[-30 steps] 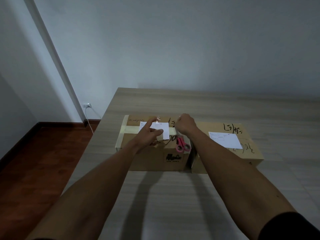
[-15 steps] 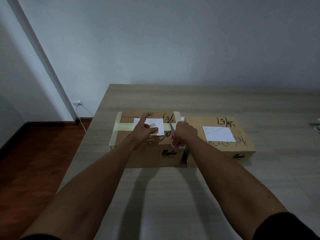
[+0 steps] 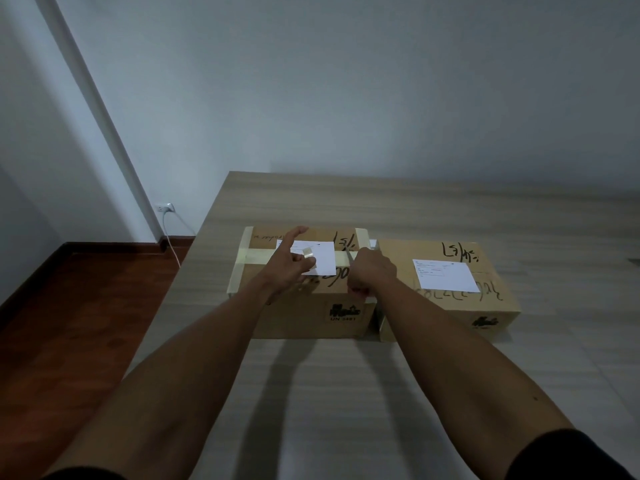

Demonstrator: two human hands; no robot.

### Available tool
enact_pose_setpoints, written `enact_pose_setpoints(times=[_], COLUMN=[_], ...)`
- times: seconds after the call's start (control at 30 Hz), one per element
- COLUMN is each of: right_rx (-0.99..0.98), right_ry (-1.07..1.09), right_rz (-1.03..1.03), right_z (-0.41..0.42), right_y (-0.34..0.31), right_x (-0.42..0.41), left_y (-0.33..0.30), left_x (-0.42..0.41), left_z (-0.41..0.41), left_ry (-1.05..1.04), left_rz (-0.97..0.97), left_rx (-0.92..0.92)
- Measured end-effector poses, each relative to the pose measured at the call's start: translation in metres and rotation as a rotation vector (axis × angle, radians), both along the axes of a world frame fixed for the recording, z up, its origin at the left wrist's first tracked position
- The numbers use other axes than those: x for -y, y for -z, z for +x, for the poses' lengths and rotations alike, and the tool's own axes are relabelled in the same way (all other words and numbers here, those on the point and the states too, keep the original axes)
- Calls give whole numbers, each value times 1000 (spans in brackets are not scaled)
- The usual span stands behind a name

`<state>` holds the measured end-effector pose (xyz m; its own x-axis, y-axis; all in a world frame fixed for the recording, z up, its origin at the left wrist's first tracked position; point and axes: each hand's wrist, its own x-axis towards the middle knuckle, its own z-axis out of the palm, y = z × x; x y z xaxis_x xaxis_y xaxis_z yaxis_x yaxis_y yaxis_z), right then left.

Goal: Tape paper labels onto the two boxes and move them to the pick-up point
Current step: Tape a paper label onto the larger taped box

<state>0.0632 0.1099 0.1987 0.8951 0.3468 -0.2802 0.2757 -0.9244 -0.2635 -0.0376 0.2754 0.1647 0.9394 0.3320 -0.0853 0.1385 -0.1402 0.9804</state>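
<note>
Two brown cardboard boxes stand side by side on the table. The left box [image 3: 304, 311] has a white paper label [image 3: 323, 259] lying on its top. My left hand [image 3: 285, 270] rests over that label's left part, index finger stretched out, pinching a short piece of clear tape [image 3: 308, 252]. My right hand [image 3: 372, 275] sits at the box's right top edge and grips the scissors [image 3: 348, 257], whose blades point up and away. The right box [image 3: 491, 306] carries its own white label [image 3: 445, 279], with no hand on it.
The wooden table [image 3: 381, 393] ends at its left edge near the left box, with red-brown floor [image 3: 69, 306] below. A wall socket with a white cable [image 3: 166, 216] is in the left corner. A small pale object [image 3: 372, 242] peeks up between the boxes.
My right hand came down onto the pink scissors that lay on the left box and took hold of them. My left hand stayed on the label with the tape piece.
</note>
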Motion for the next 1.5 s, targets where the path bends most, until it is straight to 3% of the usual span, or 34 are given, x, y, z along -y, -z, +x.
enact_pose_setpoints(times=[0.23,0.4,0.63,1.13,1.5], right_rx=[-206,-287,-122,-382,-463], right_ry=[138,139,41,-252,-333], right_rz=[330,410,341,338,303], right_z=[18,26,41,70,76], right_y=[7,14,19,-7,-15], right_x=[7,11,19,51,39], left_y=[-2,1,3,-10,-25], left_x=[-1,-3,0,-23,-22], left_z=[3,6,9,9,15], left_ry=[-9,3,-29,-69,148], left_rz=[53,106,135,153,207], left_rx=[4,14,13,-58,-127])
